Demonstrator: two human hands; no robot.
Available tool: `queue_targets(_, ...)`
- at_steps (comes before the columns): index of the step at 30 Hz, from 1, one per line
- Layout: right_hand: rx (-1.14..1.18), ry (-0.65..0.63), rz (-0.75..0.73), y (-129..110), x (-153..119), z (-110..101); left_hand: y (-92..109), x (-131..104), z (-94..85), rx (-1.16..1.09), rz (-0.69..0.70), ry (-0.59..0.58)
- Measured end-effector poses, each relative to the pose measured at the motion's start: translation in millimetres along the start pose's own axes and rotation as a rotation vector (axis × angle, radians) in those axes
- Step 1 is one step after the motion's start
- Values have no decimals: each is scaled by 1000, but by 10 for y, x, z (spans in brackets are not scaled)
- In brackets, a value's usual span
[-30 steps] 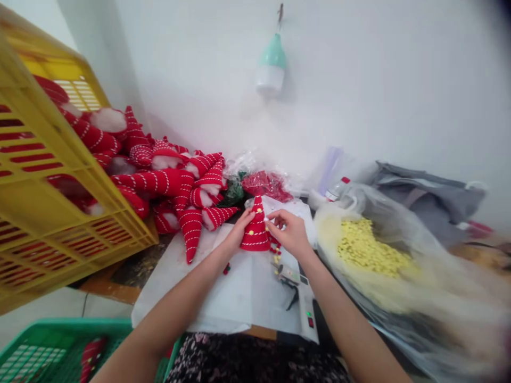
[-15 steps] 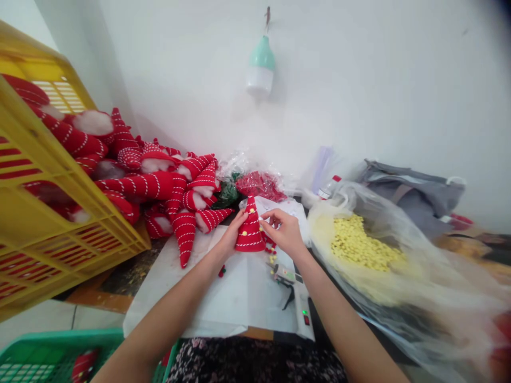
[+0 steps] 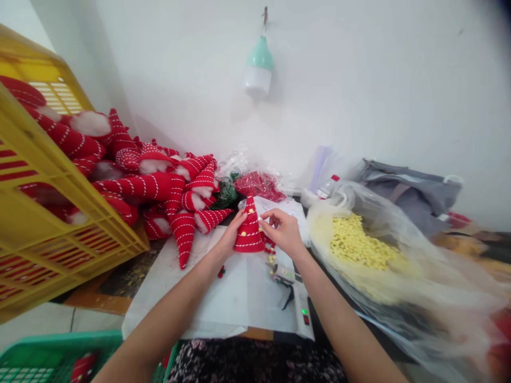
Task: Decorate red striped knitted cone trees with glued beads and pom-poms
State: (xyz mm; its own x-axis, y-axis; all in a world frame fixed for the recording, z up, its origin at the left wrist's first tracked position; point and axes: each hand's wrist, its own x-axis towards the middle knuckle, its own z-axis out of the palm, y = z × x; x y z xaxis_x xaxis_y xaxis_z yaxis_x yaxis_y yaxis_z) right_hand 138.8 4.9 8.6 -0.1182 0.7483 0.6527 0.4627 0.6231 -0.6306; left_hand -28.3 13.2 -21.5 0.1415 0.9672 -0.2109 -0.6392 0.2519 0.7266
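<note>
A red cone (image 3: 250,234) with white stitched lines and small yellow pompoms stands upright over white paper (image 3: 215,298). My left hand (image 3: 232,232) is wrapped round its left side. At the cone's right side is my right hand (image 3: 280,230), thumb and forefinger pinched together; whatever is between the fingertips is too small to make out. Small red and yellow pompoms (image 3: 271,259) lie below my right hand, near a glue gun (image 3: 284,274) resting beside a white power strip (image 3: 304,314).
Stuffed red cones (image 3: 159,186) are heaped at the left, by a yellow crate (image 3: 80,234). A green basket (image 3: 59,340) sits lower left. At the right lies a clear bag of yellow pompoms (image 3: 359,244), with a grey bag (image 3: 419,197) behind. A lamp (image 3: 258,66) hangs on the wall.
The whole view has shifted slightly. Both hands keep the same places at the cone.
</note>
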Motion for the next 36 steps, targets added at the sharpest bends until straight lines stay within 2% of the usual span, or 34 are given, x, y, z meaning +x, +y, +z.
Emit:
queue_targets(7,-8,-4,-8,-23,6,-18,-21,49,-34,-38,-4,-28)
queue_targets(11,-9,-85,-85,-101,-57,-41,-27,63,-37,-52,5,-34)
queue_targets(15,-105,-187,-181,-178,-177,0,-31,69,-48,-54,20,-29)
queue_targets(19,-137,-250,-236,-178,-242,38,-47,84,-76,-39,19,-49)
queue_targets(21,-80,-215,-200,-123,-217,-6,-52,96,-89,-37,21,-54)
queue_targets(24,-133,-133,12,44,-133,-138,-46,118,-99,-47,18,-16)
queue_targets(25,-207,-175,99,114,-108,-181,-40,124,-100,-51,15,6)
queue_targets(27,-351,-364,218,248,-90,-231,-27,133,-100,-58,17,38)
queue_targets(29,-410,-559,247,349,-118,-220,-17,137,-97,-61,29,41)
queue_targets(30,-412,-615,241,383,-145,-194,-14,138,-96,-60,35,37)
queue_targets(36,-442,-735,189,451,-286,12,-21,138,-100,-51,22,48)
